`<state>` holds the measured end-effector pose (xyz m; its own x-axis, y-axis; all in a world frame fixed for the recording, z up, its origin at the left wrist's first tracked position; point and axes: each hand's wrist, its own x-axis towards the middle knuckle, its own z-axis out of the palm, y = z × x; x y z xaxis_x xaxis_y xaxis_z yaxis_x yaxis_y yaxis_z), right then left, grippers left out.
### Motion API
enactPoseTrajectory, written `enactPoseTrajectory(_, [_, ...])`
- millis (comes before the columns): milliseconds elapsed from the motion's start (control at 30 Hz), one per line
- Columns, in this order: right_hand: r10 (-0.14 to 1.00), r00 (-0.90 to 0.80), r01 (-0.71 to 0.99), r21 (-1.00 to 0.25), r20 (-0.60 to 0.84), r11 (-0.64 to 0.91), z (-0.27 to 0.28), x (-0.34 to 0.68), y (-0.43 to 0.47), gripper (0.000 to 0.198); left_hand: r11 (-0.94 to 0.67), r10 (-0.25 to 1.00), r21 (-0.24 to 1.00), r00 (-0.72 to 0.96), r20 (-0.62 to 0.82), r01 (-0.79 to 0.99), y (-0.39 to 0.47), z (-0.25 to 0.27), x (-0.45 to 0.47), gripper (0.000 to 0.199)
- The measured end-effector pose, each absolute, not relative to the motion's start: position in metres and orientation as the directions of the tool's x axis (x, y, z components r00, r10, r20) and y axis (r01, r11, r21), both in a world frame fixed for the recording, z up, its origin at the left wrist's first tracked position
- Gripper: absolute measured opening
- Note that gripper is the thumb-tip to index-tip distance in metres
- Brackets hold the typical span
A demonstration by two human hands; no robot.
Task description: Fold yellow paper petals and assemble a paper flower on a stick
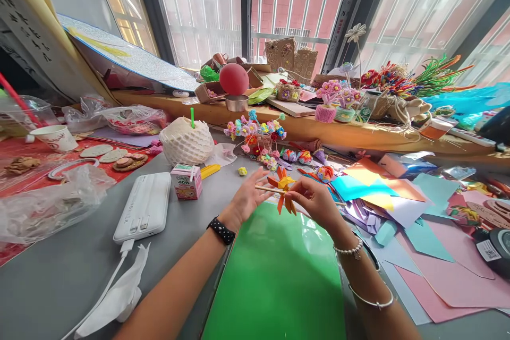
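Note:
Over a green board (279,276), my right hand (314,202) is closed in a pinch at an orange paper flower (283,186) with a yellow centre and pointed petals. A thin wooden stick (268,189) runs through or behind the flower; which one I cannot tell. Its left end touches or nearly touches my left hand (249,195), whose fingers are stretched out and apart, palm towards the flower. Part of the right fingertips' grip is hidden behind the petals.
To the right lie coloured paper sheets (442,255). A white power bank (144,204), a pink drink carton (186,181) and a netted coconut (187,141) stand left. Behind are crocheted flowers (258,133) and a wooden ledge (295,125) holding crafts and a red ball (234,79).

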<state>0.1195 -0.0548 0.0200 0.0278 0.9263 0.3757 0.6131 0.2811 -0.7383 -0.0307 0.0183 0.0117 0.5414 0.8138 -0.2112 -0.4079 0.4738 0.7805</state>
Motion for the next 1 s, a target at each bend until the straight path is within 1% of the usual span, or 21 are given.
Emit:
enactPoseTrajectory(33, [0.926, 0.005, 0.605, -0.739, 0.377, 0.298, 0.0201, 0.1181, -0.0552, 0.025, 0.527, 0.761, 0.749, 0.615, -0.207, -0.401, 0.0171, 0.0126, -0.0311, 0.033])
enactPoseTrajectory(100, [0.922, -0.023, 0.595, -0.736, 0.386, 0.323, 0.0207, 0.1161, -0.0557, 0.025, 0.579, 0.679, 0.719, 0.715, -0.166, -0.384, 0.0142, 0.0150, -0.0325, 0.031])
enactPoseTrajectory(200, [0.916, -0.026, 0.587, -0.735, 0.400, 0.338, 0.0218, 0.1153, -0.0557, 0.025, 0.614, 0.621, 0.694, 0.773, -0.130, -0.376, 0.0117, 0.0179, -0.0348, 0.027])
enactPoseTrajectory(333, [0.909, -0.010, 0.607, -0.720, 0.417, 0.337, 0.0221, 0.1159, -0.0556, 0.024, 0.642, 0.604, 0.667, 0.785, -0.135, -0.379, 0.0105, 0.0186, -0.0356, 0.027])
enactPoseTrajectory(433, [0.902, -0.014, 0.631, -0.696, 0.431, 0.343, 0.0215, 0.1161, -0.0559, 0.021, 0.640, 0.591, 0.666, 0.799, -0.109, -0.382, 0.0096, 0.0178, -0.0351, 0.032])
enactPoseTrajectory(533, [0.897, -0.028, 0.643, -0.679, 0.442, 0.354, 0.0212, 0.1163, -0.0562, 0.018, 0.642, 0.583, 0.662, 0.807, -0.093, -0.387, 0.0090, 0.0168, -0.0350, 0.030])
enactPoseTrajectory(700, [0.899, -0.041, 0.662, -0.662, 0.436, 0.352, 0.0217, 0.1162, -0.0555, 0.017, 0.651, 0.583, 0.661, 0.803, -0.121, -0.373, 0.0090, 0.0167, -0.0351, 0.027])
enactPoseTrajectory(867, [0.900, -0.051, 0.691, -0.635, 0.432, 0.344, 0.0230, 0.1139, -0.0558, 0.017, 0.641, 0.607, 0.677, 0.778, -0.160, -0.361, 0.0085, 0.0173, -0.0353, 0.030])
enactPoseTrajectory(1000, [0.899, -0.048, 0.711, -0.618, 0.434, 0.336, 0.0227, 0.1123, -0.0566, 0.016, 0.642, 0.612, 0.671, 0.775, -0.158, -0.371, 0.0081, 0.0178, -0.0354, 0.031])
